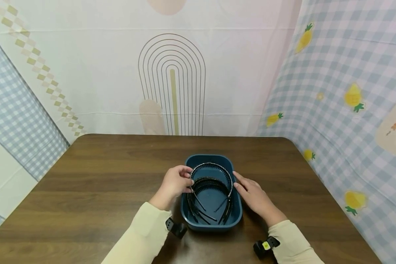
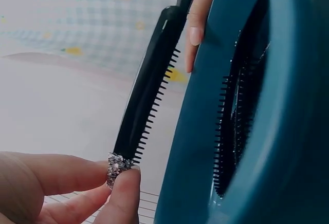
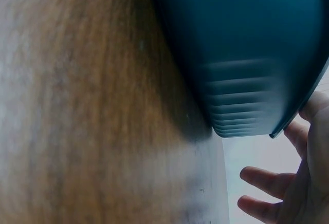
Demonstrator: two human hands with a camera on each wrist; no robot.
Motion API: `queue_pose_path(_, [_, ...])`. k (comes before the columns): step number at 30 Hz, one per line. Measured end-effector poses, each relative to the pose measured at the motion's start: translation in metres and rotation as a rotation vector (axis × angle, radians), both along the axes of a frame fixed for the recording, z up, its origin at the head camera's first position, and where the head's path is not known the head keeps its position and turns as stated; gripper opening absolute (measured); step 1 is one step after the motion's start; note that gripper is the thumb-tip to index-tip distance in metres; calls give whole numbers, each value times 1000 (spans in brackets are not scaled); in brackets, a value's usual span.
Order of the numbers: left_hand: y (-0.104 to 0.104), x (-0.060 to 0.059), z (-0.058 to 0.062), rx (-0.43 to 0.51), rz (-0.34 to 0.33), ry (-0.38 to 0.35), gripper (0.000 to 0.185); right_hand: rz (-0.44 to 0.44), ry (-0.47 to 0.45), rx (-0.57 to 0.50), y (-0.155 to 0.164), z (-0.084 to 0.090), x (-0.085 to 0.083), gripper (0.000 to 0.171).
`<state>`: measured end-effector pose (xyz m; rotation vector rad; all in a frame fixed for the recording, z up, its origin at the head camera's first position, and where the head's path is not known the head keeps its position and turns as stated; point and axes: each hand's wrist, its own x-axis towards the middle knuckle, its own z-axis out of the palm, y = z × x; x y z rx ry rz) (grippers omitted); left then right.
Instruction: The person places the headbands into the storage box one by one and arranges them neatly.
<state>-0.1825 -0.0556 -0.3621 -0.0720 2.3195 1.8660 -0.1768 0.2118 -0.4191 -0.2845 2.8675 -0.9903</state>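
Observation:
My left hand (image 1: 174, 182) pinches one side of a toothed black headband (image 2: 146, 90) between thumb and fingers, at a spot covered with sparkly stones. This headband is raised over a dark blue plastic basin (image 1: 212, 228), its arch toward the far end and its tips toward me. Below it in the basin lie several black toothed headbands (image 1: 212, 180), nested together; their exact number is hard to tell. On the basin's right side, my right hand (image 1: 253, 194) touches the rim with its fingers fairly straight. The right wrist view shows these fingertips at the rim's outer edge.
The basin stands on a brown wooden table (image 1: 112, 190), near its front middle. Behind the table hangs a pale patterned cloth (image 1: 95, 73). A blue checked cloth (image 1: 336, 128) runs along the right side.

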Motion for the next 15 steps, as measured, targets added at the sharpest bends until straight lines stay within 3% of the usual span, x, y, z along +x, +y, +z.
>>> queue_pose_path(15, [1,13,-5,-83,-53,11,34,14,21,8,0,-1,0,59])
